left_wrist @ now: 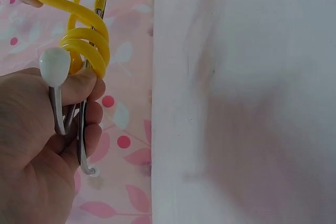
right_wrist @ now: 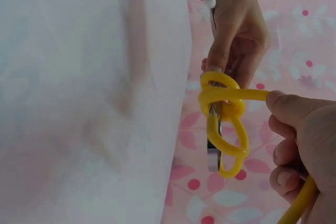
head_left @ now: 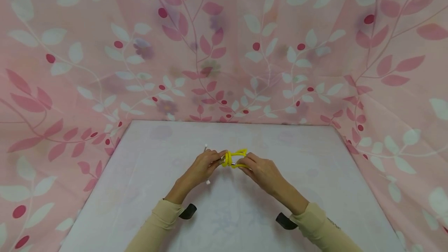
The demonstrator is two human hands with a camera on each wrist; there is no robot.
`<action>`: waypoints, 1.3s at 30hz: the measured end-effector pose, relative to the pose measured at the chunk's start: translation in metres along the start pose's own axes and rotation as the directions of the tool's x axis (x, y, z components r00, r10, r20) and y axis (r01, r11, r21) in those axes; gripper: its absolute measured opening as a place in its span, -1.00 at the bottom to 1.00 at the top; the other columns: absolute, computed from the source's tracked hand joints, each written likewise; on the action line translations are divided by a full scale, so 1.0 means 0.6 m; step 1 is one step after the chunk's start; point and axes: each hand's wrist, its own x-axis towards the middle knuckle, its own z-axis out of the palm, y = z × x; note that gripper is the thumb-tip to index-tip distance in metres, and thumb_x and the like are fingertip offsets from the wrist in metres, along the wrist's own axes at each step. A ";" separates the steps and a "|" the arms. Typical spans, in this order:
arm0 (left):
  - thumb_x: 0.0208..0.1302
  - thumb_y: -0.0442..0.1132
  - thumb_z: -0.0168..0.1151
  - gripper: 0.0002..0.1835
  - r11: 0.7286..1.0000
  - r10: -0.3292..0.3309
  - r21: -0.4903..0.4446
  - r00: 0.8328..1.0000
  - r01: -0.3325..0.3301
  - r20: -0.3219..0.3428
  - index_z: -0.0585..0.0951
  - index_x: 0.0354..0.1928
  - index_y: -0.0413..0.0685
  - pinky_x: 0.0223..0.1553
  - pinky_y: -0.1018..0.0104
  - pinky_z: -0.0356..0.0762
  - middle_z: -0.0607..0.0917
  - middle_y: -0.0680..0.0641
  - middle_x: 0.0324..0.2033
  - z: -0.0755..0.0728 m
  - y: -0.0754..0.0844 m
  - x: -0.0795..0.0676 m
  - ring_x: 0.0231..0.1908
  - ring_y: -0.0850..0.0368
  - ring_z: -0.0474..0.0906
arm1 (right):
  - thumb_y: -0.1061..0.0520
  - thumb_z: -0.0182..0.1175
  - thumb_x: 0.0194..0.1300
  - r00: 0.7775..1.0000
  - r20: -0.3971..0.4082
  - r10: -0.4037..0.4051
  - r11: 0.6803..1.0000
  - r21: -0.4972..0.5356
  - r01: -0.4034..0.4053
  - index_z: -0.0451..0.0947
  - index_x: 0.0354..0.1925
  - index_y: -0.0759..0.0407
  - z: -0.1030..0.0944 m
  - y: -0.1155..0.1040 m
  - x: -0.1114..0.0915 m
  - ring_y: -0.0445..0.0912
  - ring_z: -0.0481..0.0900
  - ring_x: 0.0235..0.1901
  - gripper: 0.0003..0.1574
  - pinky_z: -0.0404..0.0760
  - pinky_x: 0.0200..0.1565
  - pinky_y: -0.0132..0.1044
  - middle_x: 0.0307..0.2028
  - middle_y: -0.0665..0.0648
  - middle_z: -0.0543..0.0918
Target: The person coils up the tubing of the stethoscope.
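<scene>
Above the table, my left hand [head_left: 201,166] grips a metal hook [left_wrist: 82,129] with white knobs on its ends, thumb pressed near the coils. A smooth yellow cord [left_wrist: 86,45] is wound several turns around the hook's shank and also forms a loop near its flat metal end [right_wrist: 212,161]. To the right, my right hand [head_left: 264,172] pinches a stretch of this yellow cord between thumb and fingers; a further length [right_wrist: 300,203] runs down by the palm. One white knob [right_wrist: 210,1] stands up beside the left hand. How the turns cross inside the bundle is partly hidden.
Beneath the hands lies a table with a whitish cover [head_left: 224,221]. Pink leaf-patterned cloth [head_left: 224,49] hangs behind it and along both sides. A dark device [head_left: 188,211] sits at the left wrist, another dark device [head_left: 287,221] at the right.
</scene>
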 end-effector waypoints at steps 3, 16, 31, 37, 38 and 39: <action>0.31 -0.28 0.27 -0.52 1.000 0.005 -0.012 1.000 -0.004 0.027 0.54 0.27 -0.03 -0.32 0.47 0.42 0.68 0.10 -0.31 0.000 0.005 -0.001 -0.36 0.25 0.35 | 0.07 0.52 0.00 1.000 -0.019 -0.021 1.000 0.020 0.022 0.67 -0.20 0.03 -0.006 0.008 0.005 -0.26 0.61 -0.47 -0.65 0.64 -0.37 -0.45 -0.32 -0.05 0.63; 0.31 -0.27 0.26 -0.53 0.994 0.102 -0.036 0.991 -0.100 0.091 0.55 0.27 0.02 -0.34 0.53 0.42 0.67 0.12 -0.32 0.005 0.014 0.001 -0.38 0.30 0.34 | 0.17 0.47 0.07 0.999 0.026 -0.030 0.993 0.113 0.027 0.72 -0.13 0.05 -0.031 0.049 0.032 -0.24 0.67 -0.34 -0.67 0.66 -0.28 -0.43 -0.27 -0.05 0.68; 0.35 -0.22 0.23 -0.52 0.974 0.202 -0.128 0.973 -0.188 0.107 0.51 0.31 0.02 -0.29 0.55 0.46 0.70 0.14 -0.26 0.000 0.028 -0.002 -0.35 0.34 0.40 | 0.07 0.39 0.19 0.997 0.048 0.058 0.950 0.303 -0.069 0.72 -0.10 0.01 -0.011 0.089 0.030 -0.31 0.41 -0.51 -0.73 0.49 -0.45 -0.50 -0.27 -0.08 0.73; 0.33 -0.24 0.24 -0.51 0.962 0.232 -0.170 0.969 -0.214 0.090 0.51 0.31 0.00 -0.24 0.52 0.50 0.71 0.14 -0.23 -0.002 0.030 -0.005 -0.31 0.34 0.43 | 0.09 0.38 0.20 0.991 0.082 0.101 0.886 0.446 -0.127 0.74 -0.12 0.00 0.011 0.108 0.019 -0.31 0.47 -0.47 -0.76 0.56 -0.41 -0.45 -0.28 -0.07 0.74; 0.33 -0.24 0.24 -0.51 0.960 0.236 -0.177 0.968 -0.217 0.091 0.51 0.31 0.00 -0.23 0.52 0.50 0.71 0.14 -0.23 -0.002 0.030 -0.005 -0.30 0.34 0.43 | 0.08 0.38 0.20 0.990 0.090 0.111 0.868 0.477 -0.141 0.75 -0.12 0.01 0.014 0.110 0.017 -0.31 0.48 -0.47 -0.76 0.57 -0.41 -0.44 -0.28 -0.07 0.75; 0.33 -0.25 0.25 -0.51 0.958 0.240 -0.183 0.966 -0.221 0.091 0.51 0.31 -0.01 -0.22 0.52 0.50 0.70 0.14 -0.23 -0.002 0.030 -0.006 -0.30 0.34 0.43 | 0.09 0.37 0.21 0.989 0.096 0.117 0.849 0.507 -0.149 0.75 -0.12 0.01 0.018 0.112 0.015 -0.30 0.49 -0.47 -0.77 0.58 -0.41 -0.42 -0.29 -0.06 0.75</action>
